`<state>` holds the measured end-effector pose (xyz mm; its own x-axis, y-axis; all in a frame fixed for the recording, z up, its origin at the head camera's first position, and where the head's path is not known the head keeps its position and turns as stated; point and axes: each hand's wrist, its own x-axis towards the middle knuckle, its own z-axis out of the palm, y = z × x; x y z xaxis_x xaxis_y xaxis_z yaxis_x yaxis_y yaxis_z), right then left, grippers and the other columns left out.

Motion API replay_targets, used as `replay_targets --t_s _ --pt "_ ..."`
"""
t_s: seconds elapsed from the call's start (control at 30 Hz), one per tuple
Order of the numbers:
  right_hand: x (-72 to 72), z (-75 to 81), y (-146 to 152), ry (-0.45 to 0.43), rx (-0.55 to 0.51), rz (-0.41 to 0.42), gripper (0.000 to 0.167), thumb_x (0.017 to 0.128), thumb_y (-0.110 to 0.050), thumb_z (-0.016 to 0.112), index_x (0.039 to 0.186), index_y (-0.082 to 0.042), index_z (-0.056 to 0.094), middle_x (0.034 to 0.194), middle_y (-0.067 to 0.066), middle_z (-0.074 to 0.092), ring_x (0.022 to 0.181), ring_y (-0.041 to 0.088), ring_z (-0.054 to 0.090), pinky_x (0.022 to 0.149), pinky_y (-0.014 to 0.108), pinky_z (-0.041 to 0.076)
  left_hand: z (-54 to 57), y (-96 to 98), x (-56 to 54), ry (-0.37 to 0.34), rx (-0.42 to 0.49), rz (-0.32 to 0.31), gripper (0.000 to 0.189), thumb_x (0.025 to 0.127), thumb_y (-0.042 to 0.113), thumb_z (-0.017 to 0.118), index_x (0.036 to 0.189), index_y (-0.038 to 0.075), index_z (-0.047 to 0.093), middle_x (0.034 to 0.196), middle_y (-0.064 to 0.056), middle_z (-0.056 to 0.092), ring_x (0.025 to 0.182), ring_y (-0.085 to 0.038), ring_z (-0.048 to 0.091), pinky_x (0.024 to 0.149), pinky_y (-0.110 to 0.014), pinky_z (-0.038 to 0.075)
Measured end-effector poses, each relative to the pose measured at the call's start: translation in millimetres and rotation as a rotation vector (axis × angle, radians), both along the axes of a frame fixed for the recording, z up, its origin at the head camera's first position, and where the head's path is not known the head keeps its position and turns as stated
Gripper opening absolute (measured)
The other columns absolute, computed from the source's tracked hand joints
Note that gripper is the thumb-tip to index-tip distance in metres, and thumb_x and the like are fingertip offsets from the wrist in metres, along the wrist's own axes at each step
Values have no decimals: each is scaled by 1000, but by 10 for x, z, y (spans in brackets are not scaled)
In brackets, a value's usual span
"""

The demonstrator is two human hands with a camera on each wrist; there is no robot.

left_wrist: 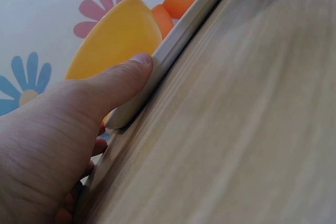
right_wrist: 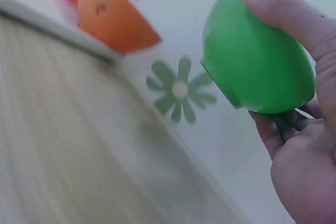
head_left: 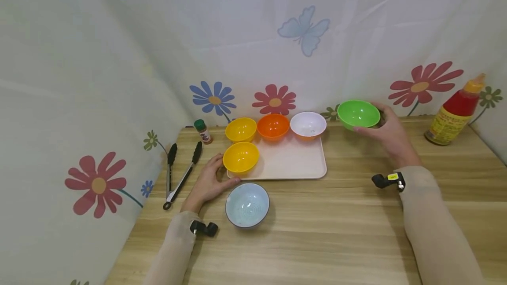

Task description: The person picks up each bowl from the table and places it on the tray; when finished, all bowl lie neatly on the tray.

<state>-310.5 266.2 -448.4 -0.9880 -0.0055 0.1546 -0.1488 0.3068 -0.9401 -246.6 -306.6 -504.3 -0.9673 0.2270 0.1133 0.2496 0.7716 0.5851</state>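
At the back right, my right hand (head_left: 390,133) holds a green bowl (head_left: 356,115) by its side, thumb near the rim and fingers round the far side. In the right wrist view the bowl (right_wrist: 252,56) is raised clear of the table. My left hand (head_left: 210,181) grips the front left corner of a pale tray (head_left: 293,162), its thumb (left_wrist: 126,80) along the front edge. Two yellow bowls (head_left: 240,157), one behind the other, stand at the tray's left. An orange bowl (head_left: 273,126) and a white-lined orange bowl (head_left: 308,124) line the back.
A light blue ceramic bowl (head_left: 247,206) stands in front of the tray, near my left thumb. Black-tipped tongs (head_left: 182,181) lie spread at the left, with a green-capped seasoning jar (head_left: 203,132) behind. A red sauce bottle (head_left: 453,113) stands at the far right. A patterned curtain backs the table.
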Motion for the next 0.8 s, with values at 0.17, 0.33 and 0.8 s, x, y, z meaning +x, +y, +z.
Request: replay_targets --t_s 0.17,0.33,0.8 --pt "23 188 -147 37 15 33 106 93 -26 95 175 -12 30 173 15 41 157 31 41 136 44 33 -2 5 7 -7 3 -1 93 88 62 90 162 15 59 177 -14 41 166 -40 32 134 -68 25" --pt "73 362 -339 70 -24 81 103 91 -16 96 173 -12 33 169 11 44 154 25 46 123 18 42 -1 4 1 1 3 0 93 88 63 90 162 15 59 177 -14 41 166 -40 33 134 -69 26" --pt "161 516 -863 129 -144 236 100 85 -1 96 167 -6 40 160 11 53 141 20 57 114 16 50 16 18 5 -16 -21 18 94 88 63 89 163 16 58 178 -14 38 167 -39 31 134 -69 26"
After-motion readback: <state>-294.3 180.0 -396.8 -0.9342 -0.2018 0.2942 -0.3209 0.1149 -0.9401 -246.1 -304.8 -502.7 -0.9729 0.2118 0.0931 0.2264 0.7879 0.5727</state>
